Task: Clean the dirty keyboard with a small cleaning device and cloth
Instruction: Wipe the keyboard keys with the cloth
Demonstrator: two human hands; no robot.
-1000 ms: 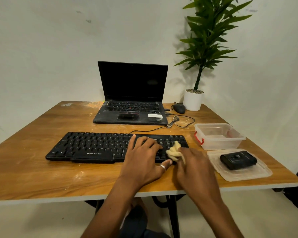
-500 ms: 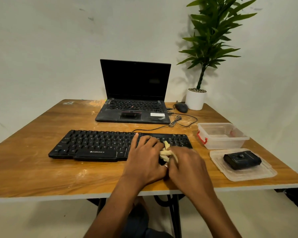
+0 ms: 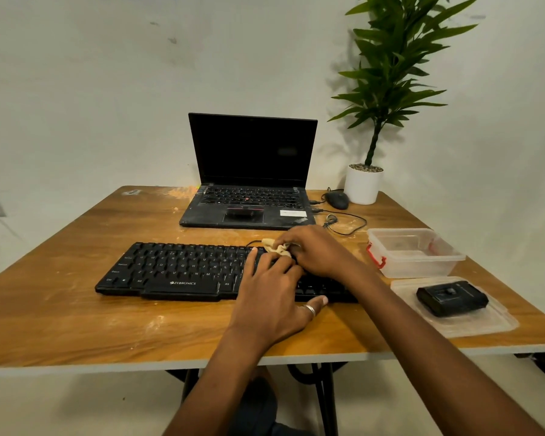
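Pale, crumpled cloth (image 3: 276, 247) is pinched in the right hand (image 3: 318, 251) at the far edge of the black keyboard (image 3: 177, 269). The left hand (image 3: 271, 292) lies flat on the keys. The keyboard's long axis runs left-right, with bare keys stretching leftward. A boxy black device (image 3: 452, 298), nearer the right hand, sits on a clear plastic lid (image 3: 497, 322).
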